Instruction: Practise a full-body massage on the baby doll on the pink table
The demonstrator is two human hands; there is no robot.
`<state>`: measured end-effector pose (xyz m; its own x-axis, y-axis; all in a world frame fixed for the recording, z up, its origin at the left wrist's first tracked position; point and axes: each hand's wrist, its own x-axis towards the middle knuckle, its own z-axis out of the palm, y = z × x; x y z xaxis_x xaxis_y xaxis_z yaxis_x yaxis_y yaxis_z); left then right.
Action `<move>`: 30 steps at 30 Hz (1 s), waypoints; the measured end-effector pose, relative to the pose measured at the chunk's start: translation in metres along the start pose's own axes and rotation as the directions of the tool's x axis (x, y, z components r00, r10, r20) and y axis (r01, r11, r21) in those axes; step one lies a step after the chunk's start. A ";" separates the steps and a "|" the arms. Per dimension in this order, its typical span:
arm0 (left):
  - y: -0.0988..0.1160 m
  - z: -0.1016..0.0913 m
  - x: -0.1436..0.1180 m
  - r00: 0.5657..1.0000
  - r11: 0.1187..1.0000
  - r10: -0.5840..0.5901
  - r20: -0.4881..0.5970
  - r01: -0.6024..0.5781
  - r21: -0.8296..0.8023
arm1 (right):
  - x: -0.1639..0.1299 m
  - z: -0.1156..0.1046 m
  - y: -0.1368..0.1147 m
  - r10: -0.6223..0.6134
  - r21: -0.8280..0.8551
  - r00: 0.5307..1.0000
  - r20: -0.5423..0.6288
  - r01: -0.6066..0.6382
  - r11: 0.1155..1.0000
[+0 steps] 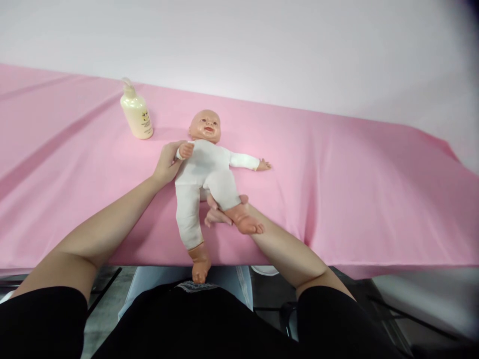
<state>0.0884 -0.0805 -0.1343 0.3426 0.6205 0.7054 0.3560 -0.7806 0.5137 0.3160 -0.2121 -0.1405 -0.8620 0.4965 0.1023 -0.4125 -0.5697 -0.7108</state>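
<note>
A baby doll (202, 162) with a white cloth body and hard plastic head, hands and feet lies face up, its head away from me. My left hand (167, 162) grips its side and arm at the left, the fingers partly hidden behind the doll's arm. From beneath, my right hand (219, 212) is wrapped around the doll's leg on the right, lifting it a little; the palm is hidden behind the leg. The other leg hangs toward me, its foot past the table's near edge. One doll arm stretches out to the right.
A pale yellow pump bottle (137, 115) stands at the back left, beyond my left hand. Pink cloth (359, 199) with some folds covers the table, and a white wall (262, 50) rises behind it. My body is close to the near edge.
</note>
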 end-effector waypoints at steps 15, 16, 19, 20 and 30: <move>0.009 -0.001 0.001 0.995 0.994 0.006 0.098 -0.016 0.105 | 0.002 0.012 -0.010 -0.158 0.069 0.974 -0.163 0.171 0.983; 0.009 -0.001 0.001 0.996 0.995 -0.009 0.094 0.000 0.098 | 0.002 0.012 -0.009 -0.171 0.059 0.977 -0.124 0.180 0.982; 0.011 -0.003 0.002 0.997 0.997 -0.048 0.068 0.043 0.071 | 0.000 0.014 -0.008 -0.175 0.040 0.984 -0.043 0.177 0.983; 0.012 -0.003 0.003 0.997 0.997 -0.058 0.059 0.054 0.061 | 0.000 0.014 -0.007 -0.164 0.041 0.986 -0.028 0.165 0.985; 0.009 -0.001 0.005 0.995 0.994 -0.099 0.022 0.099 -0.036 | -0.005 0.011 -0.004 0.028 -0.074 0.993 0.115 -0.020 0.997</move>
<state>0.0921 -0.0846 -0.1253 0.3248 0.6960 0.6404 0.3566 -0.7173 0.5986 0.3189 -0.2193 -0.1302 -0.9015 0.4017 0.1612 -0.3722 -0.5293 -0.7625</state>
